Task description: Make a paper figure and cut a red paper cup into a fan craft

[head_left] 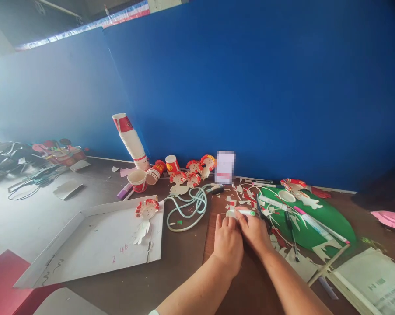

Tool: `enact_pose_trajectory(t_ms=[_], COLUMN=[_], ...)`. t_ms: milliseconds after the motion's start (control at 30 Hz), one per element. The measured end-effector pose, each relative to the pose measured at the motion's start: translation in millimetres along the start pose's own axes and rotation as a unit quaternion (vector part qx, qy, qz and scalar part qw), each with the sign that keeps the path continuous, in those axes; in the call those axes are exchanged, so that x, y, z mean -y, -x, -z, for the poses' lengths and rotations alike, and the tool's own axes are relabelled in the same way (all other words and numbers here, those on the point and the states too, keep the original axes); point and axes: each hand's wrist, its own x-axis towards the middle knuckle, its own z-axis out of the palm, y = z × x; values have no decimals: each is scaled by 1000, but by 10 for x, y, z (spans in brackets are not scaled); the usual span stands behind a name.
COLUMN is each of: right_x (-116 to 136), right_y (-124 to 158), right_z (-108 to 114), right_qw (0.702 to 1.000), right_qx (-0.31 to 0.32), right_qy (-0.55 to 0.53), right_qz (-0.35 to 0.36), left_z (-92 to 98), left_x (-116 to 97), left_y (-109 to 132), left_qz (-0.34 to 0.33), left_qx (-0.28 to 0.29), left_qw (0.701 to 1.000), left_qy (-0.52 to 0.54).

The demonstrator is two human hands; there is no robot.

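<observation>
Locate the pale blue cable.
Head view, centre: the cable lies looped on the table, right of the white tray, beyond and left of the left hand.

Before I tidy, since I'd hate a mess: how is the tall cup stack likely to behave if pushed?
The stack would probably tip easily: it is tall, narrow and seems to lean. It is likely light for its size, as it looks like paper. It may also slide apart, being many nested pieces.

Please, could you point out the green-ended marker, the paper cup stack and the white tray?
Green-ended marker (249,212): head view, its exposed barrel.
Paper cup stack (131,143): head view, its middle.
White tray (97,234): head view, its bare floor.
</observation>
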Motion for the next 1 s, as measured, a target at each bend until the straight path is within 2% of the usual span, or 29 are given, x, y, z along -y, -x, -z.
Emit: enact_pose_trajectory(t_ms=[733,1000], right_x=[-8,-6], right_y=[4,9], right_z=[-10,-1], right_qw=[1000,1000], right_qx=[-11,-13], right_qy=[6,3], right_qz=[-1,0], left_z=[134,218], left_x=[-53,-73], left_y=[78,82], left_qz=[40,100], left_qx=[-9,44], left_qw=[999,994], left_qy=[19,21])
